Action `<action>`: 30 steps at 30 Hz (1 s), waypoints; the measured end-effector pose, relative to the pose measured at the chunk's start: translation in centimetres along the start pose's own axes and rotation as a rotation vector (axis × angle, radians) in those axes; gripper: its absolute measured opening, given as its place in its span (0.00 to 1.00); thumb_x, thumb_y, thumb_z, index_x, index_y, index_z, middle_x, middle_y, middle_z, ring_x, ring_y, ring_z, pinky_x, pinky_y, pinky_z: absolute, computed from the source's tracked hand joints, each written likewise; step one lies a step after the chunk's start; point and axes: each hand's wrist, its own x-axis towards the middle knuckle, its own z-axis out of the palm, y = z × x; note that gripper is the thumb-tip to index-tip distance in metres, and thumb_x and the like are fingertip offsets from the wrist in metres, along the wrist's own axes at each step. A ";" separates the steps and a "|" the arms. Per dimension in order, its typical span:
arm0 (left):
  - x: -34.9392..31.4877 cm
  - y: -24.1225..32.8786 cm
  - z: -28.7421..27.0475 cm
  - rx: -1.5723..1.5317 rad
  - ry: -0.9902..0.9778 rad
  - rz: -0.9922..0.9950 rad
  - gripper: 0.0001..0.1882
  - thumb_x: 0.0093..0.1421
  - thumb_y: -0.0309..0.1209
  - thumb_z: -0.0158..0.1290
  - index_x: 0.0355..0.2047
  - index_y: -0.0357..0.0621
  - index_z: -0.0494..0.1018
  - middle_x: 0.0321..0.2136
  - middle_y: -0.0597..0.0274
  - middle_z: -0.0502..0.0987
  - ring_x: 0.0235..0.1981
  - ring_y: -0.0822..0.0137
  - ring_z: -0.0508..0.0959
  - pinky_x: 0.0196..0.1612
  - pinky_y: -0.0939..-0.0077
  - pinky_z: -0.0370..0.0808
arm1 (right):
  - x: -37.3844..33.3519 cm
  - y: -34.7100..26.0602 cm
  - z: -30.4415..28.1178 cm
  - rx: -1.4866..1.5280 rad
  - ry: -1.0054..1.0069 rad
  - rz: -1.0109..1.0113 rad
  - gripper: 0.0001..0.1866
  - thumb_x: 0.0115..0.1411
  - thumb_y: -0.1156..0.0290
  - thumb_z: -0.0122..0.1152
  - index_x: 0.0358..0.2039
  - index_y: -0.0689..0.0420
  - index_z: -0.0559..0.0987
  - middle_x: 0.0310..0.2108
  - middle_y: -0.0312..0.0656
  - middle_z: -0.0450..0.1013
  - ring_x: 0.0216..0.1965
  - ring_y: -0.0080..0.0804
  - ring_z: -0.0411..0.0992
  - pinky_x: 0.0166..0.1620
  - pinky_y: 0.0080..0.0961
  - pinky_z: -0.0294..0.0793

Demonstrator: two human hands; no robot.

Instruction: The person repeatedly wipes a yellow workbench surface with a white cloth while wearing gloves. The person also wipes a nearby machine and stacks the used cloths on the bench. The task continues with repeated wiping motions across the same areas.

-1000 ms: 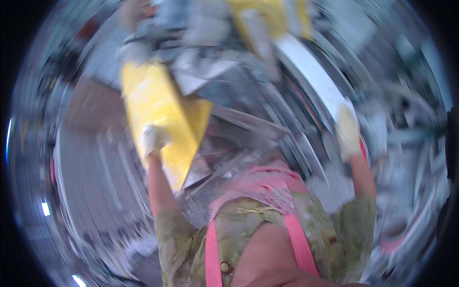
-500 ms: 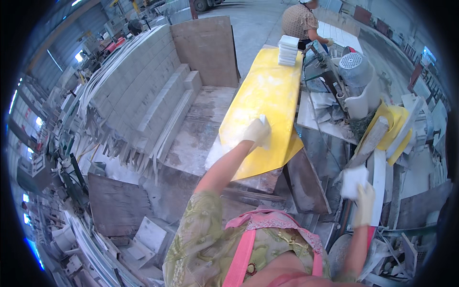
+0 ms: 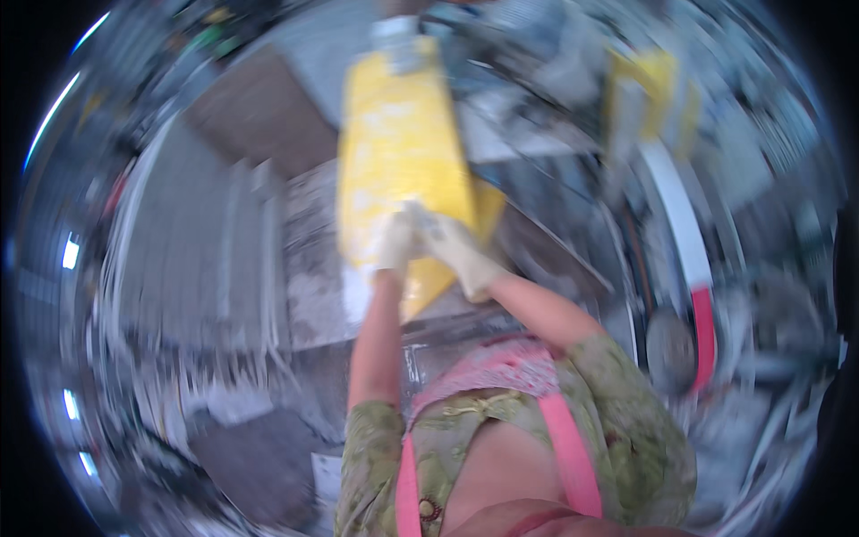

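Both of my hands wear pale gloves and meet over the near part of a yellow sheet (image 3: 403, 134) smeared with white. My left hand (image 3: 396, 240) points away from me on the sheet's left side. From the right, my right hand (image 3: 455, 253) reaches in, its fingers meeting the left ones. Motion blur smears the fingertips, and whatever lies under or between them cannot be made out. At the sheet's far end stands a blurred stack of white blocks (image 3: 399, 46).
Long grey slabs (image 3: 192, 242) are stacked on the left, beside a brown board (image 3: 259, 112). A second yellow sheet (image 3: 658, 85) hangs at the far right. Nearer on the right is a long white strip with a red end (image 3: 705, 336). Cluttered machinery and offcuts surround the bench.
My right hand, which held a white square block out to the right, has come in to meet my left hand over the yellow sheet. The view has turned right and down.
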 end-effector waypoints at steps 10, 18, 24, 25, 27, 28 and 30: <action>-1.5 2.6 3.3 0.166 0.338 0.055 0.36 0.58 0.45 0.60 0.51 0.20 0.67 0.45 0.34 0.79 0.48 0.43 0.80 0.51 0.57 0.74 | -6.0 0.3 -13.7 -0.511 -0.092 -0.136 0.23 0.65 0.55 0.61 0.56 0.54 0.79 0.51 0.49 0.78 0.51 0.47 0.75 0.55 0.41 0.72; -2.9 5.2 3.4 0.243 0.314 0.033 0.37 0.62 0.47 0.56 0.56 0.20 0.65 0.48 0.30 0.76 0.48 0.42 0.79 0.56 0.57 0.72 | -30.3 -2.0 -40.6 -1.303 0.741 0.246 0.29 0.57 0.72 0.63 0.61 0.54 0.74 0.61 0.50 0.72 0.64 0.46 0.67 0.67 0.40 0.64; -7.0 8.9 5.1 -0.087 0.198 -0.061 0.35 0.70 0.51 0.50 0.63 0.35 0.59 0.55 0.50 0.71 0.57 0.59 0.72 0.64 0.60 0.64 | -34.2 0.0 -43.9 -1.568 0.440 0.421 0.48 0.50 0.74 0.71 0.72 0.53 0.59 0.73 0.46 0.56 0.75 0.42 0.51 0.74 0.46 0.49; -7.3 9.3 5.2 -0.082 0.202 -0.077 0.35 0.70 0.52 0.50 0.64 0.36 0.59 0.56 0.51 0.71 0.57 0.59 0.72 0.65 0.59 0.63 | -33.3 1.2 -44.1 -1.638 0.455 0.392 0.45 0.55 0.69 0.67 0.72 0.54 0.59 0.72 0.45 0.57 0.74 0.42 0.53 0.74 0.44 0.49; -7.6 9.8 5.5 -0.102 0.198 -0.079 0.34 0.70 0.52 0.49 0.64 0.38 0.59 0.56 0.52 0.71 0.58 0.60 0.71 0.66 0.58 0.61 | -31.5 3.2 -44.8 -1.831 0.492 0.378 0.41 0.60 0.68 0.62 0.72 0.54 0.58 0.72 0.46 0.57 0.74 0.42 0.53 0.74 0.44 0.49; -7.6 9.9 5.5 -0.124 0.189 -0.064 0.34 0.70 0.53 0.49 0.65 0.40 0.59 0.57 0.53 0.71 0.59 0.60 0.70 0.67 0.58 0.60 | -31.0 4.0 -45.1 -1.907 0.462 0.434 0.39 0.62 0.68 0.59 0.72 0.54 0.58 0.72 0.46 0.57 0.74 0.42 0.53 0.74 0.45 0.49; -7.6 9.8 5.4 -0.134 0.167 -0.046 0.35 0.70 0.53 0.49 0.66 0.41 0.59 0.58 0.55 0.70 0.60 0.60 0.69 0.68 0.58 0.59 | -31.2 4.6 -45.5 -1.777 0.497 0.336 0.33 0.66 0.70 0.48 0.71 0.58 0.58 0.71 0.48 0.59 0.73 0.42 0.55 0.74 0.42 0.50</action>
